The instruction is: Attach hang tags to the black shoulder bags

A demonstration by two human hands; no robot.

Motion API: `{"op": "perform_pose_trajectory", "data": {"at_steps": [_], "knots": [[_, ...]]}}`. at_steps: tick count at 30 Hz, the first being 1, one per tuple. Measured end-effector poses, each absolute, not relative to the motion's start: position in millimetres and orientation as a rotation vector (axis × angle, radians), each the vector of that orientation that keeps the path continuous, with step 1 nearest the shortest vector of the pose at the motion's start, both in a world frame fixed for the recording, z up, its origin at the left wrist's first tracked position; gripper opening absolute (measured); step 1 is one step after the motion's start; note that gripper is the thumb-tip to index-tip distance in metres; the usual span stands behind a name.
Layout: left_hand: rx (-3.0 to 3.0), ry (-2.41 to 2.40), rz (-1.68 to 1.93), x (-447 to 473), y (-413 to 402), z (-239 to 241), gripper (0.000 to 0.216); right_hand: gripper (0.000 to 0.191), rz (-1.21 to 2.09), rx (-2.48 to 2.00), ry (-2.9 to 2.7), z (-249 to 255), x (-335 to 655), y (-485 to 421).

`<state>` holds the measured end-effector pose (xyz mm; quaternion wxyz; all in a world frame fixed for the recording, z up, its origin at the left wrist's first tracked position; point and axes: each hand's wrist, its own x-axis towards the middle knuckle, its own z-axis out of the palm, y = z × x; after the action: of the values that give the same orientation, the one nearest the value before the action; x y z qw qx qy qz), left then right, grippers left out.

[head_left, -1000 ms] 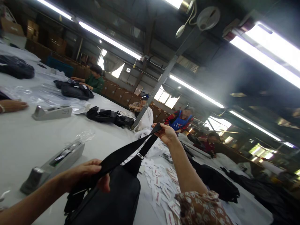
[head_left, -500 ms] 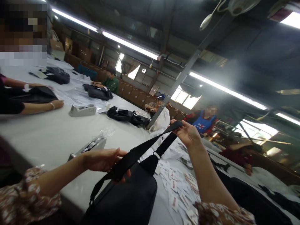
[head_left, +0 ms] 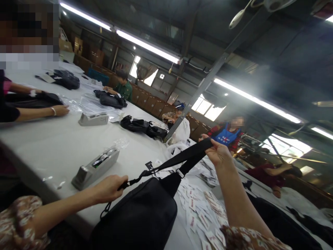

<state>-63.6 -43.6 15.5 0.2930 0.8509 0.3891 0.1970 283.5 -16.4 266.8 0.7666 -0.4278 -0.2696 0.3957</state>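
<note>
A black sling bag lies at the table edge in front of me. Its wide black strap is stretched between my hands, up and to the right. My left hand is closed around the dark end of the strap, beside the bag's upper left edge; a small black ring hangs just below. Farther off, my right hand pinches the looped strap between thumb and fingers. A metal slider joins the strap to the bag's tapered top. Near my left forearm stands a grey tape dispenser.
Many loose paper tags cover the white table right of the bag. A second tape dispenser and black bags stand farther back. A co-worker's hand rests at left. A slanting metal post rises beyond my right hand.
My left hand has slid down the strap to its end and closed on it. My right hand has moved slightly right and down, still holding the loop.
</note>
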Motion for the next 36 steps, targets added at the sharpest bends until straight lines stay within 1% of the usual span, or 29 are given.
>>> {"op": "perform_pose_trajectory", "data": {"at_steps": [2, 4, 7, 11, 13, 16, 18, 19, 20, 23, 25, 27, 29, 30, 32, 34, 35, 36], "knots": [[2.250, 1.181, 0.666, -63, -46, 4, 0.018, 0.031, 0.869, -0.909, -0.586, 266, 286, -16], [2.089, 1.091, 0.743, -63, -49, -1, 0.019, 0.031, 0.870, -0.901, -0.584, 266, 290, -17], [1.684, 0.786, 0.655, -62, -58, 4, 0.023, 0.029, 0.847, -0.899, -0.572, 265, 295, -18], [1.319, 0.598, 0.546, -61, -65, 26, 0.041, 0.024, 0.839, -0.894, -0.580, 263, 296, -23], [1.242, 0.491, 0.490, -57, -65, 36, 0.039, 0.022, 0.836, -0.873, -0.613, 259, 293, -27], [1.135, 0.365, 0.450, -49, -64, 45, 0.029, 0.018, 0.830, -0.803, -0.679, 241, 285, -38], [1.078, 0.314, 0.468, -45, -64, 49, 0.030, 0.017, 0.873, -0.773, -0.689, 217, 275, -50], [1.064, 0.291, 0.474, -43, -64, 51, 0.031, 0.020, 0.930, -0.777, -0.680, 201, 268, -57], [1.054, 0.276, 0.476, -42, -66, 54, 0.030, 0.026, 1.007, -0.800, -0.657, 182, 259, -65], [0.999, 0.280, 0.471, -41, -71, 63, 0.027, 0.051, 1.369, -0.862, -0.647, 113, 226, -93], [0.954, 0.268, 0.456, -42, -75, 66, 0.027, 0.059, 1.493, -0.867, -0.632, 65, 200, -109], [0.932, 0.216, 0.438, -44, -76, 65, 0.025, 0.063, 1.521, -0.954, -0.584, 27, 179, -122], [0.922, 0.170, 0.431, -47, -75, 62, 0.025, 0.065, 1.433, -1.120, -0.576, 7, 171, -132], [0.917, 0.161, 0.431, -49, -74, 60, 0.028, 0.064, 1.375, -1.255, -0.631, 5, 171, -137], [0.908, 0.176, 0.432, -52, -74, 57, 0.036, 0.061, 1.204, -1.626, -0.884, 19, 180, -149], [0.902, 0.199, 0.427, -54, -76, 59, 0.041, 0.059, 0.852, -1.970, -1.194, 48, 189, -162], [0.902, 0.205, 0.416, -54, -78, 61, 0.041, 0.057, 0.604, -2.040, -1.274, 64, 190, -167], [0.904, 0.210, 0.393, -53, -80, 64, 0.042, 0.052, 0.393, -1.978, -1.327, 80, 187, -171]]}}
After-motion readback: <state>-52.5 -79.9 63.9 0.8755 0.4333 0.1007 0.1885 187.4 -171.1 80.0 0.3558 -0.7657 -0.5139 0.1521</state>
